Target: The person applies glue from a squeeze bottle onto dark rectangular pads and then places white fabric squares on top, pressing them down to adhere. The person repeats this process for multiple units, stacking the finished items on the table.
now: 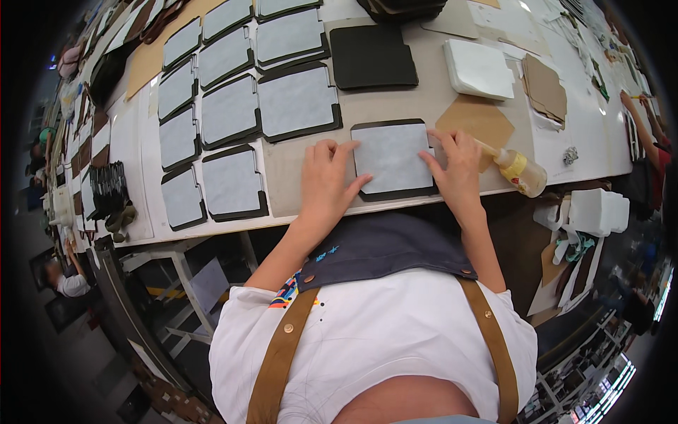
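A black panel (397,194) lies flat at the table's near edge, with a pale grey sheet (392,155) on it that leaves a black border showing. At its left side is my left hand (326,177), thumb and index finger spread apart and touching the edge of the sheet. My right hand (458,168) rests at the right side, its thumb on the sheet and its fingers apart near the upper right corner. Just right of that hand a clear bottle with a yellow label (519,172) lies tilted beside a brown card (477,121).
Rows of black panels with pale sheets (229,109) cover the left of the table. Beyond my hands are a bare black panel stack (373,58), a white sheet stack (479,68) and brown pieces (544,92). A crumpled silvery ball (571,155) sits at right. Other people work nearby.
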`<move>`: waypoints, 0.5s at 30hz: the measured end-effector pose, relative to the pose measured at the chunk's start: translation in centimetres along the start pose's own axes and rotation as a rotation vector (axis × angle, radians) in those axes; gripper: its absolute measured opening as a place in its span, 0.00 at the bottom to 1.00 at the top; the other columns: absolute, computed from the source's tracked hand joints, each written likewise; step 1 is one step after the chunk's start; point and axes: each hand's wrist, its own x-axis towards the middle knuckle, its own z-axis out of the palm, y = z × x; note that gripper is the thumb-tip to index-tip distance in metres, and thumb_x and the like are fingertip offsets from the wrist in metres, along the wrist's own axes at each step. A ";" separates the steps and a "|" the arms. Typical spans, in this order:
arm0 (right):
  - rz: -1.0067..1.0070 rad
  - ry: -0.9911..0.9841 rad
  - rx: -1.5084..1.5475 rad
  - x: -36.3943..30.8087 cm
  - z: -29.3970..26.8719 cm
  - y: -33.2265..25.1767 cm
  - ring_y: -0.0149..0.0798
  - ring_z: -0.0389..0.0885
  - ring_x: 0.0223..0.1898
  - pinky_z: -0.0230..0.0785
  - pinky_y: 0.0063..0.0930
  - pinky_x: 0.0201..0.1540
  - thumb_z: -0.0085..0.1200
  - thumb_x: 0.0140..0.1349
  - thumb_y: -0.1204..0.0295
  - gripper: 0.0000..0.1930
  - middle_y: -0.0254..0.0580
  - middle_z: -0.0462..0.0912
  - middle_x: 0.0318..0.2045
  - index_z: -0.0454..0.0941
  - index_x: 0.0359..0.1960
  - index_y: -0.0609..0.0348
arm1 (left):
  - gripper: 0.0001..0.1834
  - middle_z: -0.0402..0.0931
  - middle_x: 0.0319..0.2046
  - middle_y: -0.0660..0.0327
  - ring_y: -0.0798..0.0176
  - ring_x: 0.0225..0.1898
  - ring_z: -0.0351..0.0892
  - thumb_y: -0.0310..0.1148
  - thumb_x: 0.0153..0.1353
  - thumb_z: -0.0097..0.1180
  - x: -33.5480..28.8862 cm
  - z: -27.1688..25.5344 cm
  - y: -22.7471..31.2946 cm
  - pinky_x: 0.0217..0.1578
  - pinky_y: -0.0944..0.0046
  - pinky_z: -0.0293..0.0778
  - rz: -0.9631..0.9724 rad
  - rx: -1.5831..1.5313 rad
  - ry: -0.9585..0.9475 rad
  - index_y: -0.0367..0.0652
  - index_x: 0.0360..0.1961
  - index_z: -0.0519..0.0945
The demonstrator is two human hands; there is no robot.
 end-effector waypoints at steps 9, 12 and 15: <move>-0.296 -0.171 0.142 -0.1 1.3 -1.8 0.44 0.69 0.66 0.57 0.45 0.68 0.58 0.60 0.77 0.23 0.45 0.74 0.62 0.73 0.59 0.63 | 0.39 0.52 0.74 0.47 0.41 0.74 0.50 0.35 0.60 0.63 1.1 2.4 0.6 0.71 0.47 0.51 0.315 0.030 -0.141 0.40 0.71 0.62; -0.306 -0.193 0.099 -0.2 1.4 -1.1 0.45 0.68 0.68 0.55 0.47 0.71 0.56 0.61 0.77 0.24 0.45 0.73 0.63 0.72 0.61 0.63 | 0.39 0.50 0.75 0.48 0.43 0.75 0.47 0.37 0.63 0.60 0.7 2.6 0.3 0.72 0.46 0.47 0.293 0.102 -0.174 0.40 0.72 0.59; -0.272 -0.172 0.037 -0.6 0.5 0.4 0.45 0.67 0.68 0.55 0.47 0.71 0.56 0.62 0.77 0.25 0.46 0.72 0.64 0.71 0.62 0.63 | 0.38 0.49 0.75 0.48 0.43 0.76 0.45 0.36 0.63 0.59 0.1 1.6 -0.2 0.72 0.44 0.45 0.226 0.152 -0.152 0.41 0.72 0.59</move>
